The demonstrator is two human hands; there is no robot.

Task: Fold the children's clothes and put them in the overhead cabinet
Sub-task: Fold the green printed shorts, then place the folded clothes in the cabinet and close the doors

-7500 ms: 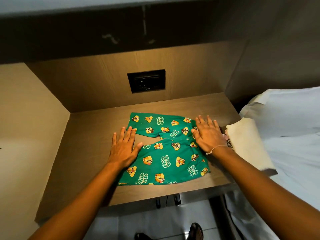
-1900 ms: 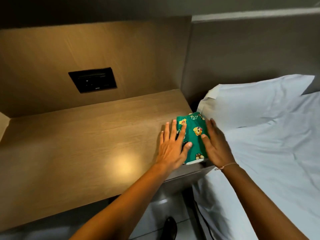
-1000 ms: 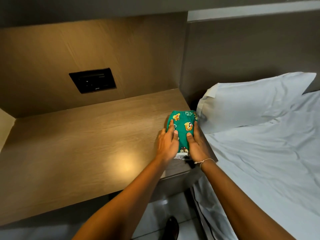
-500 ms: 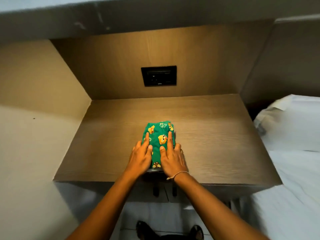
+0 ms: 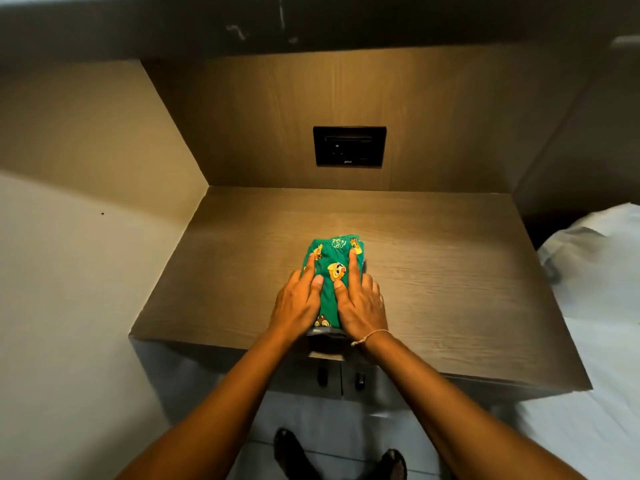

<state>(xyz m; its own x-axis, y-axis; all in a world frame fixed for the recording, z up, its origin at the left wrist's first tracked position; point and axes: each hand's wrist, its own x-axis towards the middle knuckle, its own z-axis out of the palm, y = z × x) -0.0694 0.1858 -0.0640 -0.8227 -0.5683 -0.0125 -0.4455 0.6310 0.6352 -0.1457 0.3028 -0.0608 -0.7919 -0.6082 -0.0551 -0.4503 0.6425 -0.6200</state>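
Observation:
A small folded stack of green children's clothes (image 5: 334,271) with cartoon prints lies near the front middle of the wooden table (image 5: 450,289). A pale folded layer shows under its near end. My left hand (image 5: 298,303) clasps the stack's left side and my right hand (image 5: 362,303) clasps its right side. Both thumbs and forefingers rest on top of the stack. The dark underside of the overhead cabinet (image 5: 311,22) runs across the top of the view; its doors are out of sight.
A black socket panel (image 5: 349,146) sits in the wooden back wall. A plain wall closes the left side. A bed with white sheets (image 5: 606,341) and a pillow (image 5: 595,244) lies to the right. Below the tabletop are small cabinet doors with handles (image 5: 341,377), and my feet (image 5: 287,448).
The green clothes went from spread flat to a small folded stack. Both hands brought the stack from the table's right edge by the bed to its front middle.

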